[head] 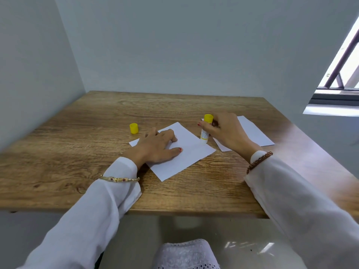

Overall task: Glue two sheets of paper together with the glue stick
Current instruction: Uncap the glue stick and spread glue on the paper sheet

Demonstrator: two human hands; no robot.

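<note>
Right hand [223, 131] pinched upright yellow-and-white glue stick [205, 133], tip on white paper sheet [186, 158]; left hand [157, 148] pressed flat, fingers spread.

A bare, plain room set up as a simple work corner
A wood-grain table [97, 152] is pushed into the angle of two unadorned pale grey walls [174, 45], with a railed window [342, 74] at right letting in daylight
</note>
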